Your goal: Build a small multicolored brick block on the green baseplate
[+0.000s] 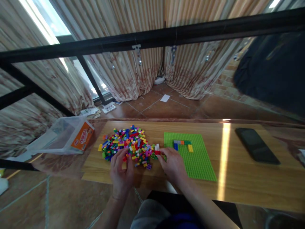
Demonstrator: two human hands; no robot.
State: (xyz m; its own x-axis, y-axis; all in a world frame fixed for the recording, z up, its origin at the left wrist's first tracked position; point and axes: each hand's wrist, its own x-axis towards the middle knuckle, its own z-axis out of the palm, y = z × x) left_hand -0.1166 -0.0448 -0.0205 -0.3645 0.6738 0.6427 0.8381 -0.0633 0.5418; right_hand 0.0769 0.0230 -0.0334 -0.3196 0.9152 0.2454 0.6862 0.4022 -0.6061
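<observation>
A heap of mixed small toy building bricks lies on the left part of the wooden board. At its near edge is my left hand, thumb and fingers apart and curved, with fingertips touching the bricks. Between the heap and the green baseplate, my right hand pinches a red brick in its fingertips. Beside that brick are white bricks and a dark green one. On the baseplate, a row of grey, orange and green bricks has a blue brick and a yellow brick at its ends.
A clear plastic box with an orange label lies left of the board. A black phone rests on the right part of the wooden board. A black metal bar crosses beyond it, with curtains behind.
</observation>
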